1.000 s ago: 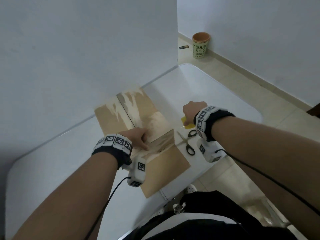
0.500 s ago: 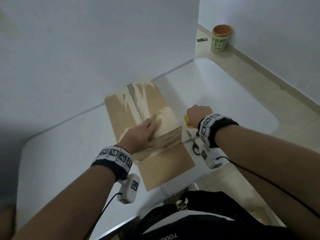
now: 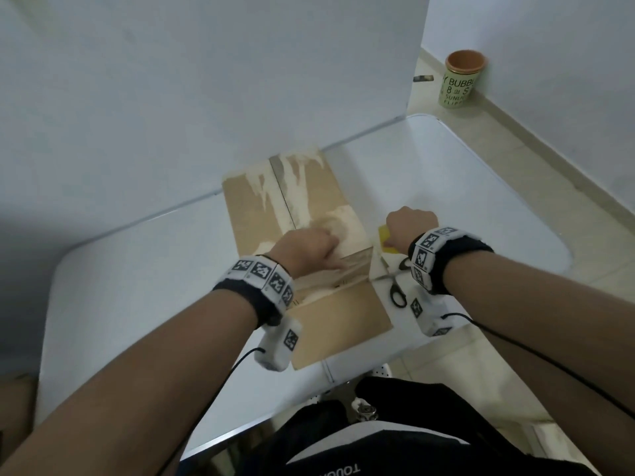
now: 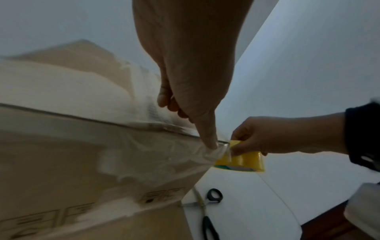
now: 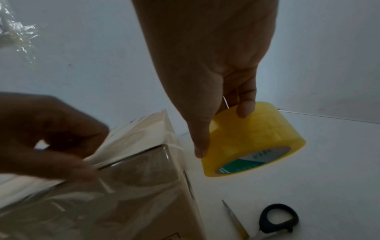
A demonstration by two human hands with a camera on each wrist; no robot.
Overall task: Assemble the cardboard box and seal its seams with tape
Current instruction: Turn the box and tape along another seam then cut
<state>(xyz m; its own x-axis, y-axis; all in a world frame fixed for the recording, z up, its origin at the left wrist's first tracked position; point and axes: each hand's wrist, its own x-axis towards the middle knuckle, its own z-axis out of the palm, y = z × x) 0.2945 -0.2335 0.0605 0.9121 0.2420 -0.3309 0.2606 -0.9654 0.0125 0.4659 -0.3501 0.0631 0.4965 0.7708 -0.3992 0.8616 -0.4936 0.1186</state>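
The cardboard box [image 3: 302, 242] lies on the white table [image 3: 137, 286], light and stiff, its torn facing fragile under clingy tape. The left hand [image 3: 305, 250] presses the tape at the seam with one straight finger, others curled. The right hand [image 5: 216, 78] grips the yellow tape roll [image 5: 255, 138] by its rim, beside the box; its green label is unreadable, while a floor cup [image 3: 460, 80] reads "BUBBL".

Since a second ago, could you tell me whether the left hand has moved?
Yes: the left hand has slid rightward across the cardboard box, nearer its edge beside the scissors.
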